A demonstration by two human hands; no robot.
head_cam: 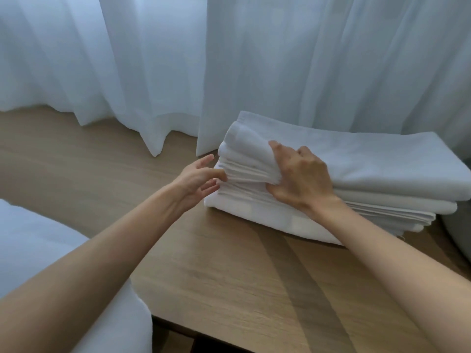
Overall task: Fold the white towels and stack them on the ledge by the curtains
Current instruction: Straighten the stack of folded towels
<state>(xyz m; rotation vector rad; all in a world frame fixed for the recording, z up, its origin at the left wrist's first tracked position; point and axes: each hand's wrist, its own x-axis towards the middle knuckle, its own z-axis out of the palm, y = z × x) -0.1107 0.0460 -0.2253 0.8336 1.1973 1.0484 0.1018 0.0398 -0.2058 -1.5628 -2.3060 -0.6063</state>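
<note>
While the right hand [300, 178] clamps the towel stack's [369, 174] upper layers, left hand [198, 180], fingers spread, touches edges w/ fingertips.

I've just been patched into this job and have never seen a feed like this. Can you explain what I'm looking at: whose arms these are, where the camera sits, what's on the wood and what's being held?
There is no machine here: the two bare arms belong to a person, and the single picture comes from a wide-angle camera worn on their head, looking forward and down.

On the light brown wooden ledge lies a stack of folded white towels, right in front of sheer white curtains.

The right hand is closed on the near corner of the stack, gripping and lifting the upper layers. The left hand is open, its fingertips touching the layered edges at the stack's left end.

Some soft white fabric, possibly bedding, fills the lower left corner, and a grey object at the far right edge is too cut off to identify.
</note>
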